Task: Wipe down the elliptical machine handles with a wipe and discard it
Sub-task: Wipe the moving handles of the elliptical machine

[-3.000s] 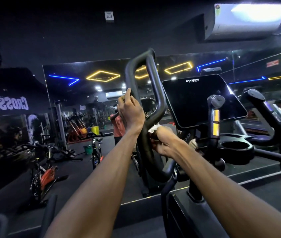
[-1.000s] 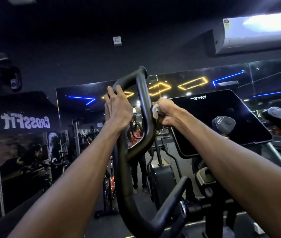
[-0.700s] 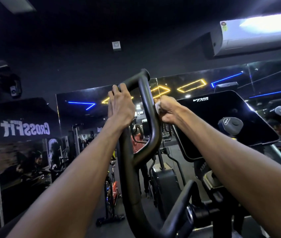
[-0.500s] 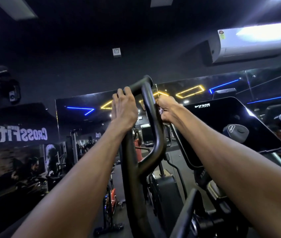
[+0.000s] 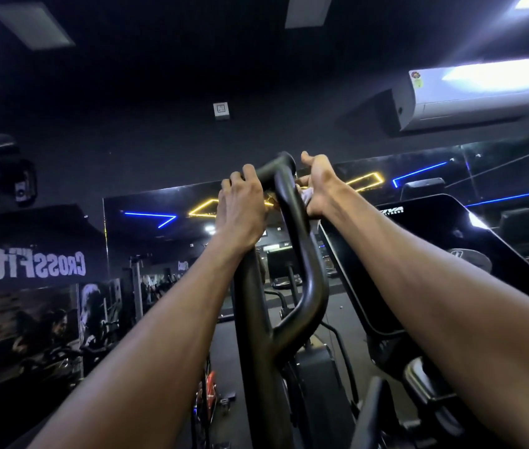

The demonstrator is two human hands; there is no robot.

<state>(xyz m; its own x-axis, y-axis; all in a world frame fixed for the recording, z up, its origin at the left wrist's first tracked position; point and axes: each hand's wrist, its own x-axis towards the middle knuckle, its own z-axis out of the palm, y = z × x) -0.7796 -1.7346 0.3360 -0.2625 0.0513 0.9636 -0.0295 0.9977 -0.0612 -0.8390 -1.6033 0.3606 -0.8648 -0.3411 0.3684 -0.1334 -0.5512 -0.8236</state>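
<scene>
**Gym clean-down reaches top of elliptical handle**

A dim gym w/ a wall mirror (image 5: 159,234) reflecting neon strips, and an AC unit (image 5: 476,92) high at right, frames the job. Centre shot: the black looped handle (image 5: 302,254) of an elliptical machine, rising between a person's two outstretched forearms; the dark console screen (image 5: 434,254) sits just right of it, tilted toward the user.

The left hand (image 5: 240,209) grips the loop's upper left bend, fingers curled over the bar — apparently to steady the handle, which would otherwise swing on its pivot under pressure. The right hand (image 5: 318,189) is at the top right of the loop, fingers clamped round the white wipe (image 5: 306,196), pressing it vs. the bar; thumb sticks up past the handle's tip. Only a small bunched corner of the wipe shows, betw. palm and bar; rest is hidden in the grip.

Judging by hand position, wiping is at the crown of this handle. The machine's other handle, barely visible at far right, prob. remains to be done, and the wipe is not yet discarded. No bin identifiable in shot.
</scene>
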